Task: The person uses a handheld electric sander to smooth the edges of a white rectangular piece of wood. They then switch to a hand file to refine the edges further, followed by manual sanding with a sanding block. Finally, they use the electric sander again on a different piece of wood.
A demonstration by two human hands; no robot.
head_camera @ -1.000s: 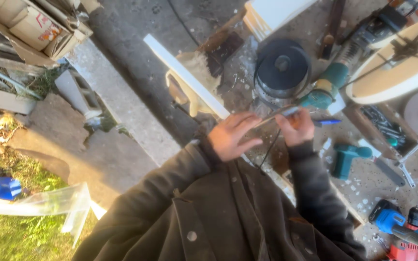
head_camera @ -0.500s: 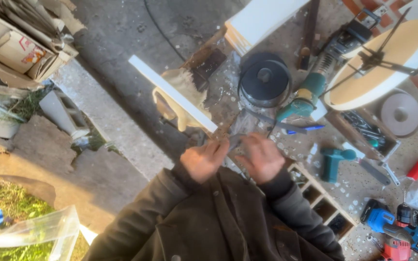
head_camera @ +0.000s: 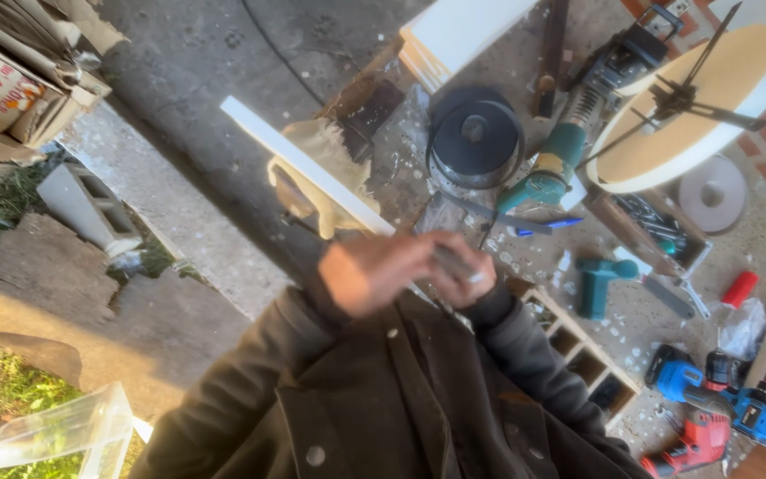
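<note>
Dark brown-black button jacket (head_camera: 383, 408), long sleeves, round buttons down front.

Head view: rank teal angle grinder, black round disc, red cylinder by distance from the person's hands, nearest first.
From the clasped hands, blurred at centre:
1. Teal angle grinder, up and right, nearest.
2. Black round disc, above, slightly farther, fairly close to the grinder's distance.
3. Red cylinder, far right, clearly farthest.
</note>
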